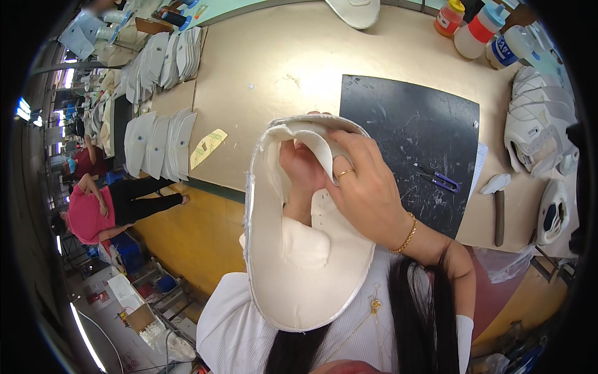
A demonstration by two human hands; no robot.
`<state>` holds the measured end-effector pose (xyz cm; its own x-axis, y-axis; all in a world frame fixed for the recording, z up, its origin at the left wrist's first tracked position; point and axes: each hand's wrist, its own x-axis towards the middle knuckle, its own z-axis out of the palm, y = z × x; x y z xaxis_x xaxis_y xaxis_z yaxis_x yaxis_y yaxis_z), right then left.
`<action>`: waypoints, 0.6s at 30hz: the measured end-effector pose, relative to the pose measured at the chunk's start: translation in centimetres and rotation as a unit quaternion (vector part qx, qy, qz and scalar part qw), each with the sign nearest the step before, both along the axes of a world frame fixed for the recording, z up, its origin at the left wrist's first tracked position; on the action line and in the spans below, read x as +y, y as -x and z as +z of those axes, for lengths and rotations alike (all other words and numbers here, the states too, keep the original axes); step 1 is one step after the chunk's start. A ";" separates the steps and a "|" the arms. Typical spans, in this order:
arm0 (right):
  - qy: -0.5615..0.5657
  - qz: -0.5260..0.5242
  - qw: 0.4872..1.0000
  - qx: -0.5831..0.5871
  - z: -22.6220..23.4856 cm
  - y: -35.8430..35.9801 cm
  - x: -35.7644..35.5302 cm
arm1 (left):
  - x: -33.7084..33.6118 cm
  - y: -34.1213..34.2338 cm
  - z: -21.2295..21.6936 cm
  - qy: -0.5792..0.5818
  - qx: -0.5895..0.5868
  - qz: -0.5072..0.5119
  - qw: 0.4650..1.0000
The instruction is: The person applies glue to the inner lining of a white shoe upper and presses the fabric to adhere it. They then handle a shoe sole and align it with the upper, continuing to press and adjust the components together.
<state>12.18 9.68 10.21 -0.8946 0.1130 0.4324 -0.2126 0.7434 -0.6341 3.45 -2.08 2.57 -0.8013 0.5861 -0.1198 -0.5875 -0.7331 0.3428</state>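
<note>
A white shoe upper (pixel 305 299) is held up close to me, its open underside and inner lining facing me. My left hand (pixel 302 168) shows through the opening inside the upper, its fingers closed on the upper's far end and partly hidden behind a curled white lining flap (pixel 319 146). From the right, my right hand (pixel 367 187) pinches that same flap near the upper's rim, thumb and fingers pressed together. Beyond it, purple-handled thread snips (pixel 439 179) lie on a black cutting mat (pixel 405 106).
Stacks of white shoe pieces (pixel 162 143) line the table's left side. Finished-looking white uppers (pixel 539 121) pile up at right, near a dark stick-like tool (pixel 499 218). Several bottles (pixel 478 34) stand at the far right. A person in pink (pixel 93 209) is on the left.
</note>
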 end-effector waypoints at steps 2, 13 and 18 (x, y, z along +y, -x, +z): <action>0.010 0.006 1.000 0.015 -0.1 0.0 -0.2 | 0.0 -0.2 0.4 0.011 0.031 0.004 0.999; -0.031 -0.001 0.997 0.074 0.8 -0.7 -1.3 | -5.1 3.2 1.9 0.137 0.306 -0.151 0.930; -0.010 0.006 0.996 0.084 1.5 -0.4 -1.4 | -2.0 2.5 2.3 -0.015 0.307 -0.101 0.946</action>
